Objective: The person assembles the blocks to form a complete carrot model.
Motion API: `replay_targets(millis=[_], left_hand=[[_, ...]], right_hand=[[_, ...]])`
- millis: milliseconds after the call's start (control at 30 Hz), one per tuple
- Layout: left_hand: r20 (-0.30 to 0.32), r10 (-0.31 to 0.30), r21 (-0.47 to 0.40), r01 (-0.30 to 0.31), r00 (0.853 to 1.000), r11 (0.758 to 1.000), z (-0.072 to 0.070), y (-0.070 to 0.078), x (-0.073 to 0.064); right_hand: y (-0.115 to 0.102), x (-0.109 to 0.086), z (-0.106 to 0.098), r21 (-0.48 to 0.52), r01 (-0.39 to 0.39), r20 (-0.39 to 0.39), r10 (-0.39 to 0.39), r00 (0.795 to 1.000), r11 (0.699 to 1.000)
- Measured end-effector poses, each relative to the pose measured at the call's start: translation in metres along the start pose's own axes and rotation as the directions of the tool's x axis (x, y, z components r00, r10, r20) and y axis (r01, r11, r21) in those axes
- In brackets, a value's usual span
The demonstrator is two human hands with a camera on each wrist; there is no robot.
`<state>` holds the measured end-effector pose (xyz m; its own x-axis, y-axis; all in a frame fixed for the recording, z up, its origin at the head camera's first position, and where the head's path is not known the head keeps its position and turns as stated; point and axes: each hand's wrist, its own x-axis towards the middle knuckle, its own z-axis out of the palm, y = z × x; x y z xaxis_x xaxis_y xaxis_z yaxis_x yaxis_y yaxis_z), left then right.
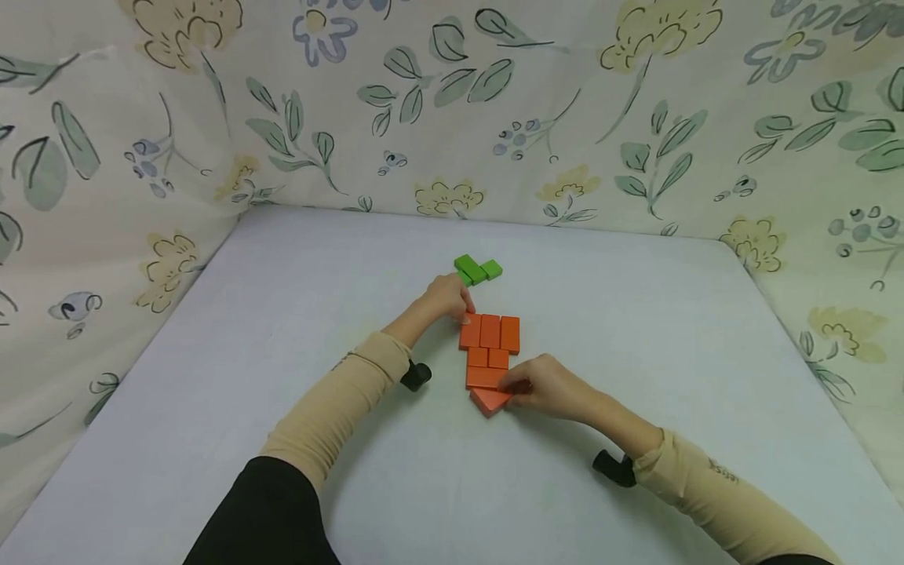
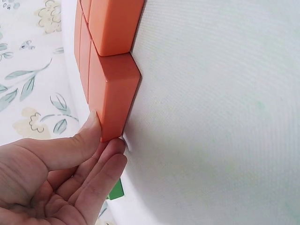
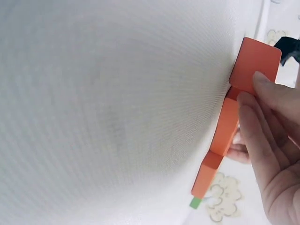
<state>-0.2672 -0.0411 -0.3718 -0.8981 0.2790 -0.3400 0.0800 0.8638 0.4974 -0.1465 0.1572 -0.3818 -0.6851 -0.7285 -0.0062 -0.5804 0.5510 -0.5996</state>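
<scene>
Orange blocks lie flat against one another in a T-like figure in the head view, with three upright blocks (image 1: 490, 333) across its far end. My left hand (image 1: 445, 297) pinches the far end of the leftmost one; in the left wrist view its thumb presses this orange block (image 2: 115, 98) and the fingertips curl at its end. At the near end sits a triangular orange block (image 1: 489, 402), slightly skewed. My right hand (image 1: 552, 390) pinches it at its right corner, thumb on the broad side face (image 3: 255, 61) in the right wrist view. Two small blocks (image 1: 488, 358) and a horizontal one (image 1: 483, 378) lie between.
A few green blocks (image 1: 475, 268) lie beyond the orange figure, partly hidden by my left hand. The white tabletop (image 1: 282, 298) spreads all around. A flower-printed cloth (image 1: 452, 118) stands behind and along both sides. Black wrist-camera mounts (image 1: 614, 468) hang under both wrists.
</scene>
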Motion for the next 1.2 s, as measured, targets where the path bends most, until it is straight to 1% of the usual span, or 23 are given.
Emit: replay_targets(millis=[300, 500, 767, 1200], left_hand=[[-0.005, 0.024, -0.020, -0.024, 1.000, 1.000, -0.0011, -0.0005, -0.0011], [-0.005, 0.017, -0.039, -0.017, 1.000, 0.999, -0.0012, -0.0006, -0.0003], [-0.001, 0.021, 0.001, -0.021, 1.000, 1.000, -0.0004, -0.0016, 0.0004], [0.004, 0.023, -0.027, -0.023, 1.000, 0.999, -0.0008, -0.0033, 0.0009]], right_hand=[[0.0019, 0.0009, 0.0002, -0.052, -0.043, -0.061, 0.040, 0.997, 0.998], [0.0026, 0.0025, -0.0004, -0.079, -0.063, -0.088, 0.056, 0.995, 0.995], [0.0025, 0.0038, -0.0005, -0.079, -0.058, -0.099, 0.050, 0.994, 0.995], [0.0037, 0.0054, 0.0020, -0.098, -0.044, -0.112, 0.033, 0.993, 0.994]])
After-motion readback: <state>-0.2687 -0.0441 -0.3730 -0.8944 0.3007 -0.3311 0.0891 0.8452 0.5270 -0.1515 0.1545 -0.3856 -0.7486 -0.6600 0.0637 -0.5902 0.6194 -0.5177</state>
